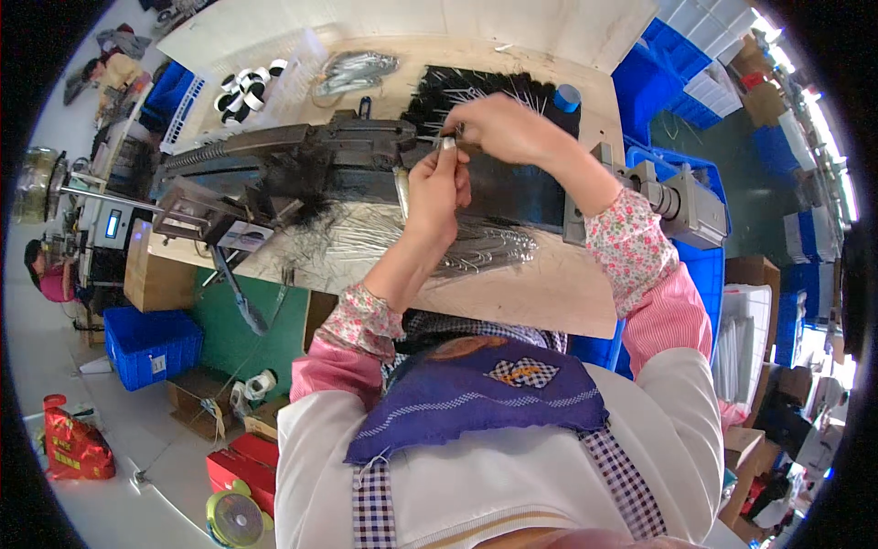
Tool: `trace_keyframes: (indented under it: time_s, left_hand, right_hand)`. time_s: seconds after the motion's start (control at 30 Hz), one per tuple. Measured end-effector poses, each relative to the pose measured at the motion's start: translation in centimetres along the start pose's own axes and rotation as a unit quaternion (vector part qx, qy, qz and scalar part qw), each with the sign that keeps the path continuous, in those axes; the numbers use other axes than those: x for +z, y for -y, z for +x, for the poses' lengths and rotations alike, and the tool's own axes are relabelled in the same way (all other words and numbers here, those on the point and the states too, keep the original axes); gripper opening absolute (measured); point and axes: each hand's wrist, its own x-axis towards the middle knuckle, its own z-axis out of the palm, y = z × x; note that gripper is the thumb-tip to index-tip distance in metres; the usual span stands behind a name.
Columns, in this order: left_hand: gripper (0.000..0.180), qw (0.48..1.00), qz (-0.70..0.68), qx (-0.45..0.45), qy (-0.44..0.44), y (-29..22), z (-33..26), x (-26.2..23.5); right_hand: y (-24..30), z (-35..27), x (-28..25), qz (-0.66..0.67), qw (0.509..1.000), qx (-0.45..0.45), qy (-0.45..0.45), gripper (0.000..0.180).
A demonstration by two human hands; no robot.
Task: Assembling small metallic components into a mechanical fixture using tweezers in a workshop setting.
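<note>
My left hand (434, 195) is closed in a pinch above the bench, beside a dark metal machine (361, 151). Something light and shiny covers its thumb tip. My right hand (498, 131) meets it from the right, its fingers curled together close to the left thumb. Whatever sits between the fingers is too small and hidden to name. Past the right hand lies a pile of black bristle brushes (439, 91) with thin pale wire stems. A bundle of loose metal wires (489, 253) rests on the near side, and more wires (361, 240) lie left of it.
A clear plastic basket (297, 69) holds black-and-white rolls at the far left. Bagged wire pieces (359, 73) lie beyond the machine. A blue round object (566, 98) stands far right. A metal shaft assembly (672, 203) juts from the right edge, near blue crates (637, 91).
</note>
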Motion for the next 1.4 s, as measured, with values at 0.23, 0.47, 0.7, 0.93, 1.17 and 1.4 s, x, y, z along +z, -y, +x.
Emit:
trace_keyframes:
  time_s: [0.23,0.47,0.7,0.93,1.17,1.4]
  left_hand:
    - [0.03,1.0,-0.013,-0.006,0.004,0.5,-0.1,-1.0]
    - [0.079,0.975,-0.144,-0.044,0.166,-0.3,-0.5,1.2]
    - [0.088,0.9,-0.393,-0.132,0.131,-2.6,0.0,-0.2]
    - [0.077,0.925,-0.349,-0.078,0.129,-1.8,-1.1,-1.1]
    - [0.072,0.938,-0.324,-0.03,0.121,-1.6,-1.4,-1.1]
    - [0.075,0.943,-0.309,-0.037,0.116,-2.7,-1.2,-0.8]
  right_hand:
    - [-0.7,-0.1,-0.2,0.259,0.963,0.052,0.049,0.025]
    - [-1.5,1.0,-1.8,0.259,0.945,0.123,0.157,0.031]
    - [-1.1,-1.3,-2.8,-0.288,0.943,-0.118,-0.118,0.031]
    - [1.0,-1.6,-0.2,0.026,0.978,-0.045,-0.202,0.017]
    - [1.2,-0.6,0.5,-0.075,0.984,-0.078,-0.14,0.015]
    - [1.0,-1.6,0.0,-0.116,0.975,-0.109,-0.156,0.016]
